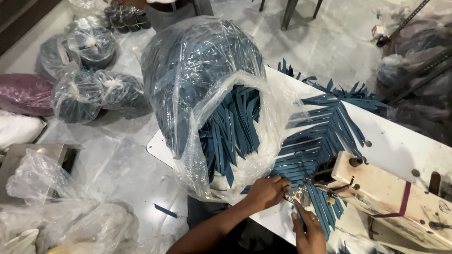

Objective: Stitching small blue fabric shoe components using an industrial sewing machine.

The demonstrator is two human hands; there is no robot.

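Note:
My left hand point(267, 190) pinches a thin blue fabric strip point(282, 180) beside the needle area of a cream sewing machine point(391, 197). Just below the machine head, my right hand point(308, 230) presses its fingers on more blue strips point(325, 131), which fan out across the white table point(400, 141). A big clear plastic bag point(207, 89) stuffed with the same blue strips lies on the table's left end, its mouth open toward my hands.
Several tied plastic bags of dark material point(89, 84) sit on the grey floor at left, with a purple bundle point(23, 94) and crumpled clear plastic point(61, 216). A person stands at the top point(174, 9). Dark bagged heaps point(419, 75) crowd the right.

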